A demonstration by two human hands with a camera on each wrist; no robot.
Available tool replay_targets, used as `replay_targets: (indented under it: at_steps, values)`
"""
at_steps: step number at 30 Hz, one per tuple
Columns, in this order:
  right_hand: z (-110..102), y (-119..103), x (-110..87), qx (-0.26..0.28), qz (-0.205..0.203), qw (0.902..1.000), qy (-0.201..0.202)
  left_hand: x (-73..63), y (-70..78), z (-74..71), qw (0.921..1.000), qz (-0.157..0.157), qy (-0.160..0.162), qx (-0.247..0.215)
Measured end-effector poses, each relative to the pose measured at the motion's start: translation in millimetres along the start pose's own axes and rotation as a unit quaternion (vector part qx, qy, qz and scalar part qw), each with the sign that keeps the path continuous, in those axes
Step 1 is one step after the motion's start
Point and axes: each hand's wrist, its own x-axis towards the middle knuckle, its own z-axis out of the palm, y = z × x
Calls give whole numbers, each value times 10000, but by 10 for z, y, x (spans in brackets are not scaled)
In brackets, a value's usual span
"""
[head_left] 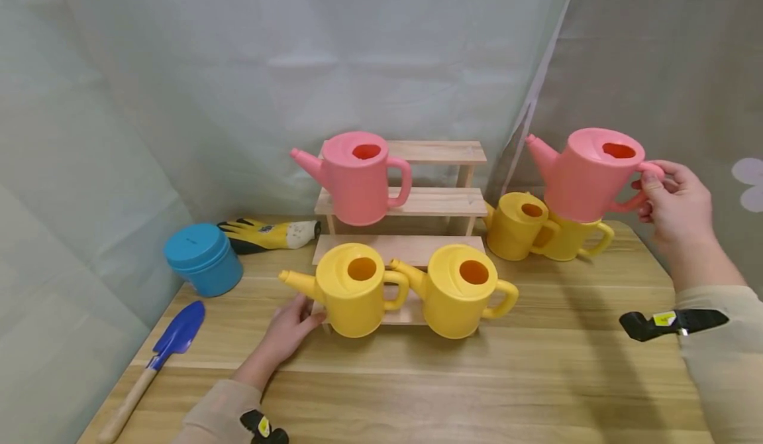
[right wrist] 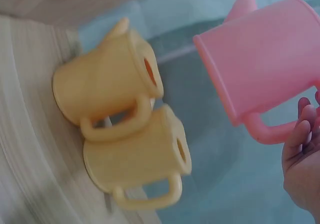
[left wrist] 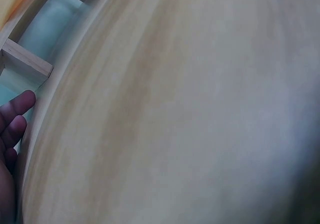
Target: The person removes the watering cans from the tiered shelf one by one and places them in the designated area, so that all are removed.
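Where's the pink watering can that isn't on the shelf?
In the head view, that pink can is at the right, held by its handle in the right hand, above two yellow cans beside the shelf.

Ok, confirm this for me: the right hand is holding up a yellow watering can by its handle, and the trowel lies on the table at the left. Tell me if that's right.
Not quite: the watering can is pink, not yellow, as the head view shows. The right hand does hold it up by its handle, and the trowel lies on the table at the left.
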Motion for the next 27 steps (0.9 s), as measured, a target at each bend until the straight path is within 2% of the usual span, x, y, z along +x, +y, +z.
replay_targets:
  at_steps: [6,15,27]
  values:
    - [-223,60,63,8,-28,9986,533,3,2,-3,10000,37,39,14]
    - [-469,152,83,-542,411,9877,1409,11,2,1,9999,61,82,47]
    - [-661,277,80,-268,583,9782,1974,6,6,0,10000,29,58,70]
